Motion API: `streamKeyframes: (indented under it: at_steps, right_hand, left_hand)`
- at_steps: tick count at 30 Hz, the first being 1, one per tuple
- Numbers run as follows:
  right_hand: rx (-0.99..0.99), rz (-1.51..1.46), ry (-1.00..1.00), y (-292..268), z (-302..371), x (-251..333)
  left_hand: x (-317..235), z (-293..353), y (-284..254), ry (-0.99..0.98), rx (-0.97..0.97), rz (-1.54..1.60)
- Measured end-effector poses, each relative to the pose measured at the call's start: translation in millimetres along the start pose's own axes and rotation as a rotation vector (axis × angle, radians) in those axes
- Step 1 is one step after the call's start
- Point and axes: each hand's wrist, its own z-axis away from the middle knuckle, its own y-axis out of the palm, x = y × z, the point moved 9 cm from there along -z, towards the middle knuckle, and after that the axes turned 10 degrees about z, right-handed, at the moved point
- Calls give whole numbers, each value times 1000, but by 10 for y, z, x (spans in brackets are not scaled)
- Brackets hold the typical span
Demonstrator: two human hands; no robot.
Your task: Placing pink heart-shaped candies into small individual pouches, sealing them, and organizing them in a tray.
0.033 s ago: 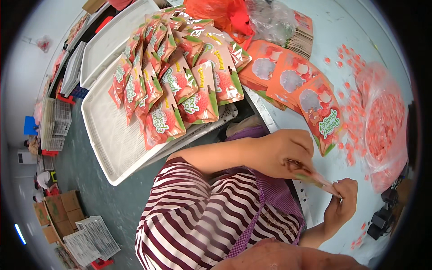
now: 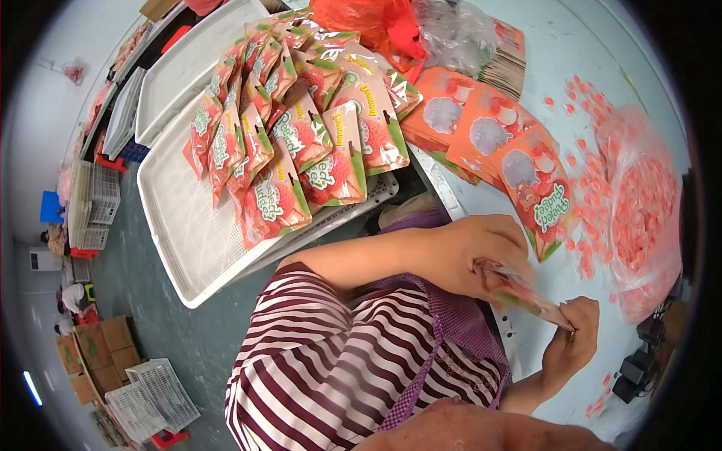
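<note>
A pink and green pouch (image 2: 532, 298) is stretched between my two hands, seen nearly edge-on. My left hand (image 2: 477, 252) closes on its left end, fingers partly hidden and a little smeared. Thumb and fingers of my right hand (image 2: 577, 331) pinch the opposite end. Whether the pouch has anything in it, I cannot tell. Just beyond my hands, flat pouches with clear windows (image 2: 535, 184) lie fanned out on the pale table. Small pink wrapped pieces (image 2: 585, 218) are scattered beside them, next to a large clear bag (image 2: 639, 203) full of the same.
Left of the table, a white tray (image 2: 177, 255) bears a heap of plump pouches (image 2: 308, 143). Another white tray (image 2: 169, 94) stands behind it. Red and clear plastic bags (image 2: 368, 26) lie at the table's far side. Black devices (image 2: 635, 372) sit at the right edge.
The pouch has tilted slightly between my hands, and more of its left end shows. My left fingers have shifted a little; my right hand stays nearly in place.
</note>
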Motion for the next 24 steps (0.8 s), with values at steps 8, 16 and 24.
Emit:
streamKeyframes:
  at_steps: [8, 16, 24]
  right_hand:
    - [-125, -410, 133, 192, 48, -688]
    - [-40, -12, 177, 1051, 330, -1294]
    - [-73, 21, 36, 1200, 222, -1135]
  left_hand:
    - [134, 498, -188, -617, -70, 317]
    - [-2149, 1582, -1800, -146, -1054, -1411]
    - [-1352, 3077, -1899, -901, -1041, -1336]
